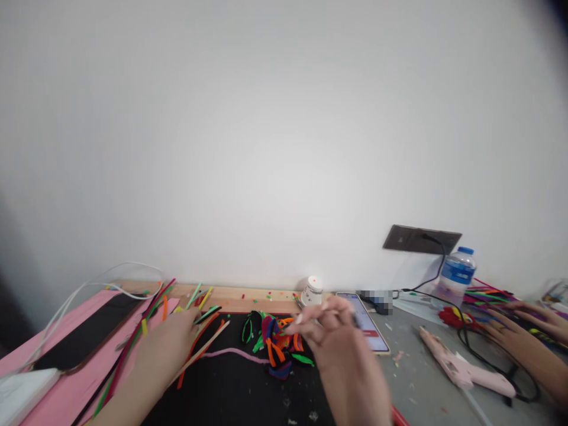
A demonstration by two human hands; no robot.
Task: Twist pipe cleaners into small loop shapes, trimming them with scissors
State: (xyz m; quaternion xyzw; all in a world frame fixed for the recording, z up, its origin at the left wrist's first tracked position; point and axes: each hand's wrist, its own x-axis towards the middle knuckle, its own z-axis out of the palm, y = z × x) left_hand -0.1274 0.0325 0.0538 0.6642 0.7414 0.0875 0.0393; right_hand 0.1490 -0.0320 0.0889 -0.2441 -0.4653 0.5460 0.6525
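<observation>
My left hand point(171, 340) has its fingers curled over a bunch of coloured pipe cleaners point(208, 331), orange, green and tan, at the left side of a black mat point(213, 390). Its fingertips are partly hidden. My right hand point(339, 343) is blurred, its fingers bent together in a pinch; what lies between them, if anything, I cannot make out. Just left of those fingers sits a bundle of bent pipe-cleaner loops point(278, 349) in orange, blue and red. A green-and-black loop point(251, 328) and a pale purple pipe cleaner point(235, 351) lie beside it.
Pink sheets point(26, 337) carry a dark phone point(93, 331) and more pipe cleaners. A paper cup point(312, 290) stands behind the bundle. Right are a lit phone point(370, 331), a pink glue gun point(464, 367) with cable, a water bottle point(457, 275) and another person's hands point(510, 331).
</observation>
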